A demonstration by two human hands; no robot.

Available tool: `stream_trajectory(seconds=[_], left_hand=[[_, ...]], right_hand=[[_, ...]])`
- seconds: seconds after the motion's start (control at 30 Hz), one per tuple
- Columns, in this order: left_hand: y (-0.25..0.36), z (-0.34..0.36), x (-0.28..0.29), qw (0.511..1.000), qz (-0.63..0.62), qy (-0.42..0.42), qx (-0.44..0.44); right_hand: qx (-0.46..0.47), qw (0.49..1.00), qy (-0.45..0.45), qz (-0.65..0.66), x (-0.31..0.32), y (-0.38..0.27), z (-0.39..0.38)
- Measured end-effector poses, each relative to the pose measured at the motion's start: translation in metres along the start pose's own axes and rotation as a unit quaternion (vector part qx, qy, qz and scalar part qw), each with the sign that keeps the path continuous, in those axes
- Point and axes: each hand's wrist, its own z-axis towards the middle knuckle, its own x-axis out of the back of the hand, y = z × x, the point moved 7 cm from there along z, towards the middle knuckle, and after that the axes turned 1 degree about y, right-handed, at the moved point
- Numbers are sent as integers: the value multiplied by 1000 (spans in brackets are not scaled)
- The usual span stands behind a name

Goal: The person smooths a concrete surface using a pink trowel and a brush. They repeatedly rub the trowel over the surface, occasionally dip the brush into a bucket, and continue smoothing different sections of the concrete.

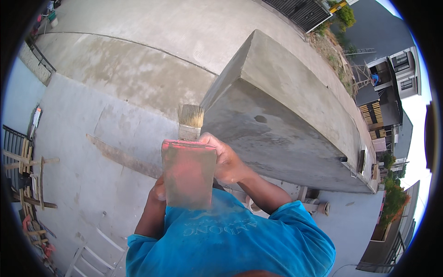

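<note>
A worker in a blue short-sleeved shirt [258, 240] holds up a flat, rectangular pink-red slab smeared with grey [189, 175], close in front of the chest on a concrete-paved site. The left hand [159, 189] sits at the slab's left edge, mostly hidden behind it; whether its fingers are clamped on the slab cannot be told. The right hand [227, 161] bends in at the upper right corner, fingers curled beside the slab's edge, but what they close on is out of sight. Just above the slab's top edge, a flat paintbrush with pale bristles and a metal band [191, 121] stands bristles up, close to the right hand, its handle hidden.

Beyond the hands, a long, sharp-edged grey concrete block [290, 106] runs from the centre toward the right, one dark blotch marking its near face. A narrow, brown-stained strip [122, 156] crosses the pale concrete floor [69, 120] left of the slab. Wooden lengths [27, 161] clutter the far left, above a white ladder-like frame [99, 254]. Houses [405, 69] line the far right.
</note>
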Motion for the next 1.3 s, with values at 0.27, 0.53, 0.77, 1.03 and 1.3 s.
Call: stream_trajectory(seconds=[0.27,0.53,0.77,1.03,1.3], left_hand=[[5,-21,17,996,7,62,-61],[-18,-54,42,997,30,69,3],[-2,-78,77,969,165,183,29],[65,45,39,947,168,236,-142],[151,219,5,902,301,138,-278]], right_hand=[[153,975,147,-61,7,34,-17],[-94,990,81,-64,-11,92,11],[-106,925,254,-263,22,86,-9],[72,815,224,-529,15,85,-27],[156,696,322,-622,120,65,-127]])
